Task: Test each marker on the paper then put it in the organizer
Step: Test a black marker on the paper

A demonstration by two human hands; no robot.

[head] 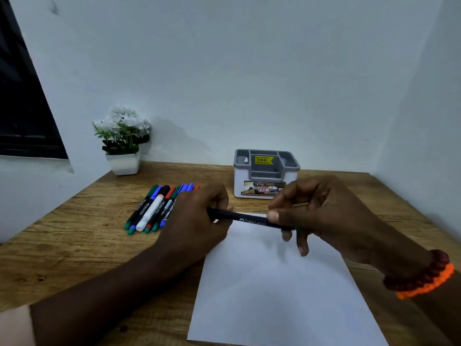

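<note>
1. Above the far edge of the white paper sheet point(279, 283), we hold a dark Faber-Castell marker point(249, 220) level, its long axis running left to right.
2. Our left hand point(197, 221) grips one end; our right hand point(321, 216) pinches the other, which likely bears the cap.
3. We judge that pulling apart needs side room: the marker row point(154, 208) lies left, the grey organizer point(266, 172) just beyond.

Paper point(279, 283) nearest on the table point(74, 245) — organizer point(266, 172) behind it, marker row point(154, 208) left, plant point(122, 141) behind markers
</note>
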